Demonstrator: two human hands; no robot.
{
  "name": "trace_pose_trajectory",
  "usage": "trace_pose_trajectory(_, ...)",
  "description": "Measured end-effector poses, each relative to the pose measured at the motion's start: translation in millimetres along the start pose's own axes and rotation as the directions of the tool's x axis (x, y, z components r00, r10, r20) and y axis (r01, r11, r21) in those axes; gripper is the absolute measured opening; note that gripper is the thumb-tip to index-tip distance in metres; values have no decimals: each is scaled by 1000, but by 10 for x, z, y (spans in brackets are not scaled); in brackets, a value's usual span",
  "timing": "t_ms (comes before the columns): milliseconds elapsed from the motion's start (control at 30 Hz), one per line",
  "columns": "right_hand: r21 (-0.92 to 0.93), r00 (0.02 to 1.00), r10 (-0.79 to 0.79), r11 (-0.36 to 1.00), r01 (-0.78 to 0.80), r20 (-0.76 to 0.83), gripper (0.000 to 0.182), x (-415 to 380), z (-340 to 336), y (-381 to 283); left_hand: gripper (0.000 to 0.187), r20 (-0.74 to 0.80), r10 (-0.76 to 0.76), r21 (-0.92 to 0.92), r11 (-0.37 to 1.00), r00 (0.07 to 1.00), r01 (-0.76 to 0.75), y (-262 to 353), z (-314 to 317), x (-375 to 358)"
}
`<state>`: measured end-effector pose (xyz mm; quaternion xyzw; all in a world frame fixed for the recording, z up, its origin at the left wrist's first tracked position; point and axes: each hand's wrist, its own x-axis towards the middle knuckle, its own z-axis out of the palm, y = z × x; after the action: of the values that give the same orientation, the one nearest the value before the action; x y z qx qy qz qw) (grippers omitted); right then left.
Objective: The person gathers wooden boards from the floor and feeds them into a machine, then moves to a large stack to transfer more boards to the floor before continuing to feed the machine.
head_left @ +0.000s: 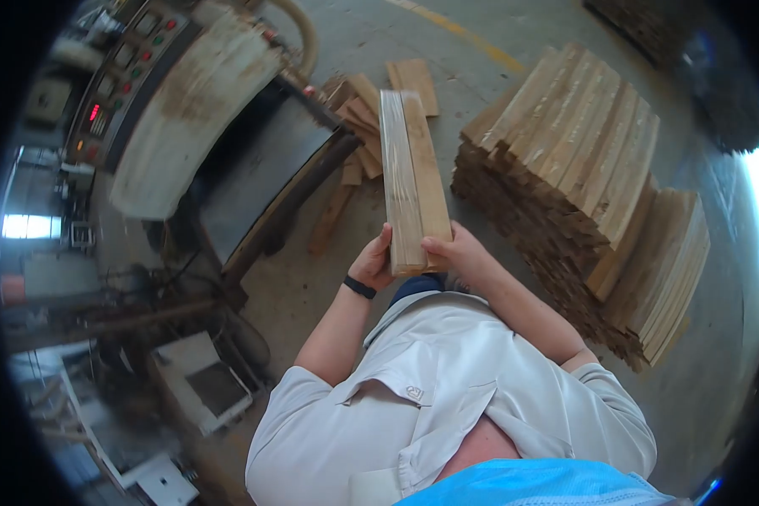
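Two boards held up in both hands – handling step

Boards lie side by side, one pale and one browner, near centre over the floor, long axis pointing far; between the machine at left and the board stack at right, apart from both. Left hand grips the near left edge, thumb up along the side; right hand pinches the near right corner, thumb on the top face. Undersides hidden – can't tell how the other fingers sit

Step in hand looks like carrying or checking the pair. Next move calls for, I'd judge, even pressure from both sides so they don't slide apart; far ends have no support

Loose boards lie on the floor beyond the machine's right end

Writing: red digits on the control panel, far left, too small to read. Small mark on the shirt, not legible. No brand readable
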<state>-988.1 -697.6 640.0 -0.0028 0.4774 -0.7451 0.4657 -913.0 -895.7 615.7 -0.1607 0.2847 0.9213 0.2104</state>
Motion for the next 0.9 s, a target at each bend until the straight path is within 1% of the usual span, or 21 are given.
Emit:
trace_pose_trajectory(67,-175,998,-65,982,69,26,74,-4,229,-132,79,-31,88,25,996,996,-87,34,-73,-268)
trace_pose_trajectory(133,-244,994,-72,966,90,84,80,191,378,-93,80,-43,182,57,982,982,-179,130,-101,-492)
trace_pose_trajectory(200,-369,961,-195,893,257,197,81,394,613,-106,81,-65,320,70,946,945,-315,267,-81,-713)
trace_pose_trajectory(233,-379,958,-186,889,258,218,81,529,732,-74,81,-72,341,66,939,937,-337,347,-80,-797)
trace_pose_trajectory(267,-407,936,-238,851,330,261,82,700,839,14,81,-217,427,208,899,878,-386,424,-82,-861)
trace_pose_trajectory(300,-431,907,-288,808,402,307,82,887,932,115,80,-344,516,350,846,785,-403,507,-117,-893)
trace_pose_trajectory(333,-435,902,-280,803,407,328,82,1084,1022,241,80,-349,533,349,837,771,-421,562,-274,-865)
trace_pose_trajectory(367,-403,918,-261,838,369,299,79,1300,1117,398,78,-481,597,453,796,642,-401,583,-554,-780)
trace_pose_trajectory(400,-366,933,-238,871,327,269,75,1524,1211,584,77,-588,648,547,760,485,-351,596,-877,-715)
trace_pose_trajectory(433,-365,932,-226,873,323,284,75,1772,1271,752,77,-597,650,547,758,469,-355,598,-1272,-660)
trace_pose_trajectory(467,-398,970,-5,912,104,241,73,2046,1293,896,74,-698,528,447,849,484,-281,606,-1697,-605)
trace_pose_trajectory(500,-426,958,216,897,-118,190,70,2288,1334,1040,72,-779,392,331,920,490,-209,656,-1981,-603)
trace_pose_trajectory(533,-436,955,222,892,-116,198,70,2489,1387,1222,72,-781,396,329,918,482,-222,702,-2122,-653)
trace_pose_trajectory(600,-692,993,102,721,-31,61,71,2724,1506,1565,71,-797,493,478,868,349,-133,710,-2331,-817)
trace_pose_trajectory(633,-673,996,88,738,-58,11,76,2541,1813,1402,78,-769,531,478,847,356,-231,736,-2423,-895)
trace_pose_trajectory(667,-679,995,99,731,-70,4,76,2619,1889,1461,78,-776,519,464,855,358,-233,794,-2529,-944)
trace_pose_trajectory(733,-872,999,-36,490,1,-19,78,2741,2089,1583,85,-782,568,597,800,257,51,898,-2818,-1069)
trace_pose_trajectory(767,-872,999,-27,489,-7,-22,78,2790,2134,1586,85,-788,559,589,806,256,54,943,-2956,-1151)
trace_pose_trajectory(833,-994,975,-202,82,-73,-89,78,2735,2261,1322,88,-719,659,694,668,220,268,1133,-3011,-1387)
trace_pose_trajectory(867,-994,973,-212,79,-79,-95,78,2828,2188,1295,88,-714,661,700,665,230,261,1241,-3153,-1455)
trace_pose_trajectory(900,-990,979,-182,119,-74,-95,78,2917,2062,1281,88,-706,652,706,678,276,206,1282,-3391,-1493)
